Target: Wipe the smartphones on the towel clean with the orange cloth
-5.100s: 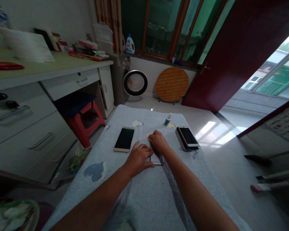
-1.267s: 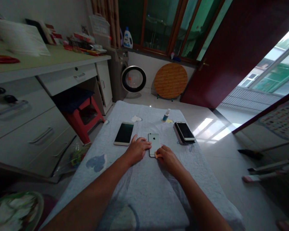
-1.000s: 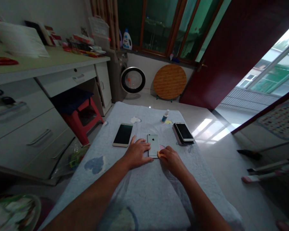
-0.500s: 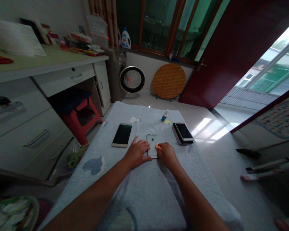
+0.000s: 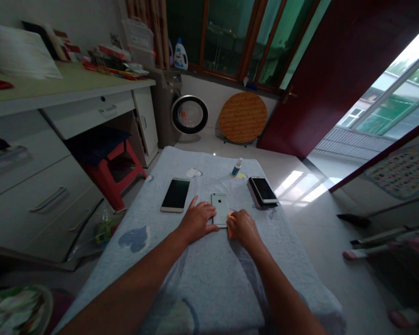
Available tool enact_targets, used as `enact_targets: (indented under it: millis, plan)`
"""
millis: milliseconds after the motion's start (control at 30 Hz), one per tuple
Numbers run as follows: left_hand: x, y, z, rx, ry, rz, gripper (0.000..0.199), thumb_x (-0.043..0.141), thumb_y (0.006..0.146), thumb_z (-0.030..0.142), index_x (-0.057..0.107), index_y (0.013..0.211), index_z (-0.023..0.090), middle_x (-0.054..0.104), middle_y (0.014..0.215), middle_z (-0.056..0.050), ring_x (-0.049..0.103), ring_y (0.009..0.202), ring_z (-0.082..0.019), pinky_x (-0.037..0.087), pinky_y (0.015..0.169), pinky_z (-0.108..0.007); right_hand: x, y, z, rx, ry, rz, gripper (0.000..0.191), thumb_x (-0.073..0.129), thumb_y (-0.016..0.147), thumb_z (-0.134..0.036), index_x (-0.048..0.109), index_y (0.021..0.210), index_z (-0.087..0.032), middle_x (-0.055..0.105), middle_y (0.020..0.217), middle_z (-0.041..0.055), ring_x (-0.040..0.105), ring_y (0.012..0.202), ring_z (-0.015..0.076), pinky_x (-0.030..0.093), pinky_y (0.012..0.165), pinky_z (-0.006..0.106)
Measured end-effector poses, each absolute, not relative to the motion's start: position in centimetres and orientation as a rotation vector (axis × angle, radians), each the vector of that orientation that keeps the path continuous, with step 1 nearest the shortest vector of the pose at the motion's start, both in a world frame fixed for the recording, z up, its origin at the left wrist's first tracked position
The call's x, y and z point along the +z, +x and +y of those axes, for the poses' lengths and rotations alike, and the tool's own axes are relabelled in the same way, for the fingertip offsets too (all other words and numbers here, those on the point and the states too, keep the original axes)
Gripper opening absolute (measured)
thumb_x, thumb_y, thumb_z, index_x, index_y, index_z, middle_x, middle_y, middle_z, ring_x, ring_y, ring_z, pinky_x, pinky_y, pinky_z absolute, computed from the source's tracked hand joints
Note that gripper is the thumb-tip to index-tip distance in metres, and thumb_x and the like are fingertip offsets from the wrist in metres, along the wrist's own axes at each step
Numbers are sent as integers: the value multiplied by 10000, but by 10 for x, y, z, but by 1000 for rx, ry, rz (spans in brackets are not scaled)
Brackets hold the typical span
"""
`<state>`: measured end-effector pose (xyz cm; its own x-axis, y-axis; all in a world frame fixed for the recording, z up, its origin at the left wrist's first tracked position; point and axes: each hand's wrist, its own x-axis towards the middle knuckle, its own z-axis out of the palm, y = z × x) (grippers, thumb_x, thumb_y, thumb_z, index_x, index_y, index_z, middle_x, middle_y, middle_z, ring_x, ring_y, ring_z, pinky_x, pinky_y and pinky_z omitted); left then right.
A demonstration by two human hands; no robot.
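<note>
A silver phone [image 5: 220,209] lies back side up on the cloth-covered table [image 5: 195,274]. My left hand [image 5: 198,220] rests at its left edge, fingers spread and touching it, with the thumb near the lower edge. In my right hand [image 5: 244,226], at the phone's lower right edge, an orange cloth [image 5: 231,226] is pinched. Left of the silver phone lies a larger phone [image 5: 175,195], dark screen up. On the right, a white-framed phone [image 5: 264,190] sits on top of a dark item. A small spray bottle [image 5: 236,168] stands behind.
A desk [image 5: 91,88] with drawers stands at the left, with a red stool [image 5: 117,184] beside it. Beyond the table are a washing machine with its round door [image 5: 190,115] open and a round wooden board [image 5: 243,117]. A dark red door [image 5: 321,70] is at the right.
My right hand has moved slightly down along the phone's right edge, and more of the orange cloth shows. My left hand stays at the phone's left edge. The view has shifted slightly.
</note>
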<state>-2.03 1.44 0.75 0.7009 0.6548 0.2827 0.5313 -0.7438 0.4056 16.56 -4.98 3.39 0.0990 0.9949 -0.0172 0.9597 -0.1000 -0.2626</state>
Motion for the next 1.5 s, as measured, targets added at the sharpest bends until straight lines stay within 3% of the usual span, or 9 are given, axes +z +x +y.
enact_targets:
  millis: [333, 600, 1133, 1367, 1500]
  plan:
    - [4, -21, 16, 611, 2639, 919, 378, 761, 745, 453, 670, 1045, 241, 678, 1197, -61, 563, 1164, -266, 128, 1142, -574, 26, 161, -74, 252, -2169, -1899, 128, 582, 873, -235, 662, 814, -156, 603, 875, 89, 555, 847, 186, 399, 774, 253]
    - [3, -21, 17, 604, 2606, 923, 394, 770, 734, 452, 674, 1050, 237, 677, 1204, -59, 562, 1173, -260, 119, 1150, -563, 38, 195, -54, 536, -1923, -2086, 170, 567, 879, -231, 695, 802, -149, 576, 809, 29, 550, 730, 125, 370, 679, 226]
    - [3, -20, 15, 621, 2639, 932, 402, 774, 730, 463, 666, 1043, 235, 689, 1179, -58, 578, 1146, -257, 119, 1142, -567, 22, 150, -96, 183, -2008, -1933, 221, 520, 902, -156, 701, 779, -187, 582, 805, 60, 542, 819, 178, 399, 725, 250]
    - [4, -21, 14, 618, 2624, 927, 372, 752, 757, 452, 666, 1051, 242, 681, 1192, -62, 576, 1152, -257, 137, 1143, -564, 18, 156, -88, 218, -1760, -1901, 146, 533, 904, -183, 671, 950, -172, 572, 877, 55, 534, 850, 168, 408, 761, 242]
    - [7, -20, 14, 579, 2614, 934, 397, 755, 754, 446, 661, 1073, 229, 672, 1214, -73, 580, 1156, -254, 150, 1150, -549, 12, 160, -78, 182, -1845, -1885, 180, 511, 925, -222, 669, 850, -177, 571, 811, 46, 525, 786, 164, 390, 726, 241]
